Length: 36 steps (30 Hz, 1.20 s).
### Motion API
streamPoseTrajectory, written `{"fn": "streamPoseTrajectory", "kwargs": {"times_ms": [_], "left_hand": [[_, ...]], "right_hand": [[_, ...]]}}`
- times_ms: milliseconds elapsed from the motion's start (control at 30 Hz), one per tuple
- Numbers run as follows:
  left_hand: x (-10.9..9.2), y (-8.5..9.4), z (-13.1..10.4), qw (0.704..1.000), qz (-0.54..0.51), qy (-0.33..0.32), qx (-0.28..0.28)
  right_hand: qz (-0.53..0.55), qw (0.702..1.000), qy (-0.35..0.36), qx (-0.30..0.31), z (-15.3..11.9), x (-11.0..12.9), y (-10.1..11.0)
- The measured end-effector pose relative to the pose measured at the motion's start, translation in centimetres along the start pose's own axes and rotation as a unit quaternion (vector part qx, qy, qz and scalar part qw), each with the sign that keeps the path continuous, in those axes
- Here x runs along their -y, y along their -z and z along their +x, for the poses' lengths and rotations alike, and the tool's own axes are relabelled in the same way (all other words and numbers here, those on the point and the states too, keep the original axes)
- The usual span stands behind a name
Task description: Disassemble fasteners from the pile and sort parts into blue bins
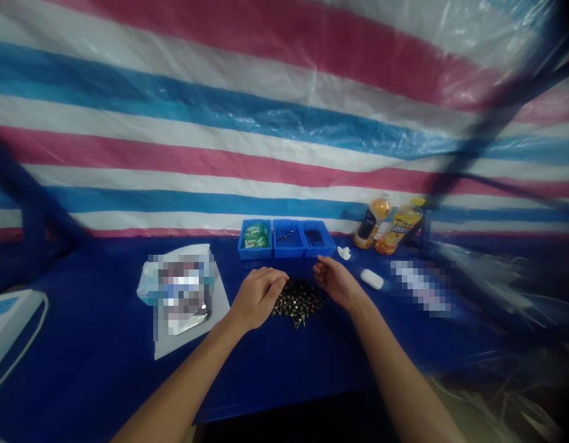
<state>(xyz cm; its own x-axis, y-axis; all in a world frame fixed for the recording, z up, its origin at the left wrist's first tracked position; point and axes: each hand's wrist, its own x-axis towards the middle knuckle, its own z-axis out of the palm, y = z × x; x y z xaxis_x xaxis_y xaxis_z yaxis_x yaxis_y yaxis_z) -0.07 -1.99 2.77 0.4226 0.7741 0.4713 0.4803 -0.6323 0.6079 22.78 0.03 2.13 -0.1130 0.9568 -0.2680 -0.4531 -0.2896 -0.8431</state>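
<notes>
While a striped sheet (pixel 266 154) hung behind the blue tabletop (pixel 288 375), three blue bins (pixel 288 251) stood in a row near its far edge. The left hand (pixel 256 296), loosely curled, and the right hand (pixel 337 283), fingers drawn in, flanked a heap of small metal pieces (pixel 297 303); whether either held one could not be told. Light, single pinches at the heap's edge seemed best, to avoid scattering.

The left hand (pixel 259 298) and right hand (pixel 337 282) are ungloved, their skin uncovered to the wrists. The left forearm (pixel 192 369) and right forearm (pixel 395 363) are bare too, smooth in outline, slender near the wrists and broader toward the frame's bottom edge. Fingernail detail is too small to tell.
</notes>
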Motion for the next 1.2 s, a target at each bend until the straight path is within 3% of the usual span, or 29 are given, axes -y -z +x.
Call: {"fn": "streamPoseTrajectory", "kwargs": {"times_ms": [167,267,333,400,500,567,633,700,800,900,1033,1200], "left_hand": [[-0.1,0.0,0.1,1.000,-0.003,0.004,0.005],[-0.1,0.1,0.0,1.000,0.001,0.005,0.002],[-0.2,0.0,0.0,1.000,0.004,0.007,0.001],[-0.2,0.0,0.0,1.000,0.010,0.009,0.001],[-0.2,-0.2,0.2,0.999,0.029,0.013,0.001],[-0.2,-0.4,0.2,0.999,0.044,0.016,-0.003],[-0.2,-0.5,0.3,0.998,0.053,0.016,-0.007],[-0.2,-0.5,0.3,0.998,0.057,0.015,-0.009],[-0.2,-0.5,0.3,0.998,0.058,0.016,-0.006],[-0.2,-0.6,0.3,0.998,0.061,0.016,-0.005],[-0.1,-0.6,0.3,0.998,0.064,0.015,-0.010],[0.0,-0.7,0.3,0.998,0.063,0.020,0.000]], "right_hand": [[-0.009,0.995,0.055,-0.082,0.6,-0.2,0.6],[-0.091,0.988,0.068,-0.100,1.0,-0.4,1.2],[-0.186,0.970,0.116,-0.100,1.2,-0.5,1.6],[-0.319,0.924,0.189,-0.094,1.4,-0.8,2.0],[-0.521,0.805,0.280,-0.044,1.5,-1.1,2.4],[-0.605,0.742,0.290,0.002,1.5,-1.4,2.6],[-0.647,0.709,0.281,0.029,1.5,-1.7,2.7],[-0.659,0.697,0.280,0.029,1.6,-1.9,2.8],[-0.648,0.705,0.285,0.030,1.7,-1.9,2.8],[-0.614,0.733,0.291,0.024,1.6,-1.7,2.6],[-0.522,0.803,0.287,0.018,0.8,-1.2,1.4],[-0.401,0.881,0.236,0.092,-0.5,-1.2,-0.8]]}}
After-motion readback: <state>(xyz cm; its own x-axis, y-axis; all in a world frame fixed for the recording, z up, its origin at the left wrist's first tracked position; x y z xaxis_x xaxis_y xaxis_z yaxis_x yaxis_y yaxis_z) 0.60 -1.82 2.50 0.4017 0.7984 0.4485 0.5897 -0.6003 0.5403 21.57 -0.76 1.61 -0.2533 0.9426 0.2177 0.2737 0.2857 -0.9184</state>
